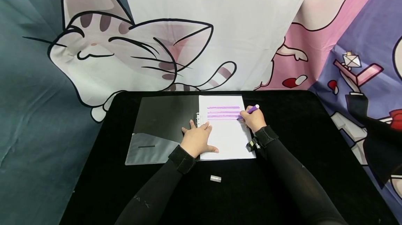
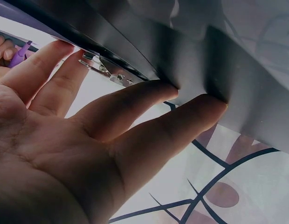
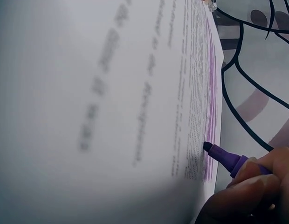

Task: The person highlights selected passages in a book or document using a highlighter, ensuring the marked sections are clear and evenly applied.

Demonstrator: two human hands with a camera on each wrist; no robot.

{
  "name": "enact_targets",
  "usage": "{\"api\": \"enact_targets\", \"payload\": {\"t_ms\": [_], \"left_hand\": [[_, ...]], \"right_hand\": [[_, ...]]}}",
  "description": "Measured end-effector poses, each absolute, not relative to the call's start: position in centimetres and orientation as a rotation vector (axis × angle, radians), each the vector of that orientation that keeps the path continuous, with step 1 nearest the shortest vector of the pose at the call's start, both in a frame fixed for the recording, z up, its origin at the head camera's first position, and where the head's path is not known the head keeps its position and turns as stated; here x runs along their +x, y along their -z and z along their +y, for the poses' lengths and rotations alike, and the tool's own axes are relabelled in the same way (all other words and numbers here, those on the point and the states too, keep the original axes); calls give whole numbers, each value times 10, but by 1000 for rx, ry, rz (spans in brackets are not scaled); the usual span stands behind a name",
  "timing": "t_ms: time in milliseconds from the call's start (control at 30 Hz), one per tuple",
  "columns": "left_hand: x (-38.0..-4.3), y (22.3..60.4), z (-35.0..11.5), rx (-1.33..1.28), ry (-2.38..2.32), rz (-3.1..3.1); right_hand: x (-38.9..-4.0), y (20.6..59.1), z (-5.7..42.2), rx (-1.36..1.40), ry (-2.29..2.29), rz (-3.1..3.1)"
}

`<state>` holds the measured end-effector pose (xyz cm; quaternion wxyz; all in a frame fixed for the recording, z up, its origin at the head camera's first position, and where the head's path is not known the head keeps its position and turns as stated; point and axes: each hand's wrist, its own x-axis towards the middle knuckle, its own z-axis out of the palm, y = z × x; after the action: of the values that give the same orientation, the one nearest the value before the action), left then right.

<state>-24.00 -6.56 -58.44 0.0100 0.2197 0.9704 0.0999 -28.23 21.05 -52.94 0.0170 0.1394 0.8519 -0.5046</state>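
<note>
My right hand (image 1: 255, 119) pinches a purple highlighter (image 1: 253, 109), its dark tip at the right end of a printed line. The white sheet (image 1: 224, 141) lies on the right side of an opened folder (image 1: 166, 113). Several purple strokes (image 1: 223, 111) cross the sheet's upper part. My left hand (image 1: 196, 140) rests with spread fingers across the folder's fold and the sheet's left edge. In the left wrist view, its straight fingers (image 2: 168, 121) touch the dark cover and the paper. The right wrist view has the highlighter (image 3: 223, 158) against the paper, with rows of print blurred nearby.
A metal clip (image 1: 198, 119) sits at the folder's fold, partly behind the left fingers. A translucent pocket (image 1: 154, 151) covers the folder's lower left. One small whitish cylinder (image 1: 215, 178) lies on the black table (image 1: 292, 183) in front of the folder. Behind hangs a cartoon-print curtain (image 1: 251, 15).
</note>
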Motion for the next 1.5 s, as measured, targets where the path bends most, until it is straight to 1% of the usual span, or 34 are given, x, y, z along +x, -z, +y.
{"api": "enact_targets", "payload": {"t_ms": [367, 1267, 1300, 1367, 1400, 1500], "left_hand": [[-242, 587, -66, 679, -324, 3015], [-243, 590, -66, 691, -304, 3025], [-243, 590, -66, 692, -304, 3024], [-243, 591, -66, 696, -300, 3026], [-243, 591, -66, 698, -301, 3027], [-243, 591, -66, 702, -302, 3032]], "right_hand": [[-278, 525, 209, 435, 1580, 2642], [-278, 527, 219, 421, 1534, 2686], [-280, 528, 220, 437, 1528, 2681], [-292, 546, 230, 437, 1532, 2675], [-293, 548, 232, 436, 1531, 2673], [-305, 569, 243, 418, 1547, 2682]]}}
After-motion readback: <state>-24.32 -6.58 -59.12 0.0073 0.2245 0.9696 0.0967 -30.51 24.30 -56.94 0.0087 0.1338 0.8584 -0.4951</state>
